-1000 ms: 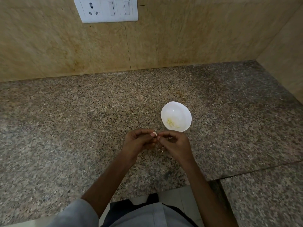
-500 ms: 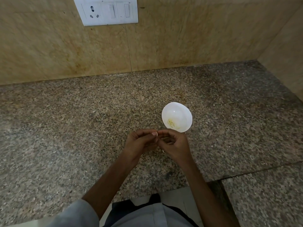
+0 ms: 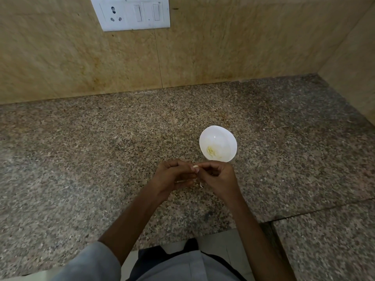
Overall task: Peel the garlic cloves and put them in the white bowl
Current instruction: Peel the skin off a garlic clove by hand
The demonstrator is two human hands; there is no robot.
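Observation:
A small white bowl (image 3: pixel 218 146) stands on the granite counter, with several pale peeled garlic cloves (image 3: pixel 211 155) lying at its bottom. Just in front of the bowl, my left hand (image 3: pixel 172 176) and my right hand (image 3: pixel 218 177) meet fingertip to fingertip. Between them they pinch one small pale garlic clove (image 3: pixel 195 166), mostly hidden by the fingers. A thin scrap of garlic skin (image 3: pixel 201 185) shows below the hands.
The speckled granite counter (image 3: pixel 101 159) runs left and right, meeting a beige tiled wall at the back and at the right. A white socket and switch plate (image 3: pixel 132 13) is on the back wall. A seam crosses the counter at the right front.
Both hands stay together in front of the bowl, the fingers shifting slightly on the clove. The view has moved a little; the bowl has not moved.

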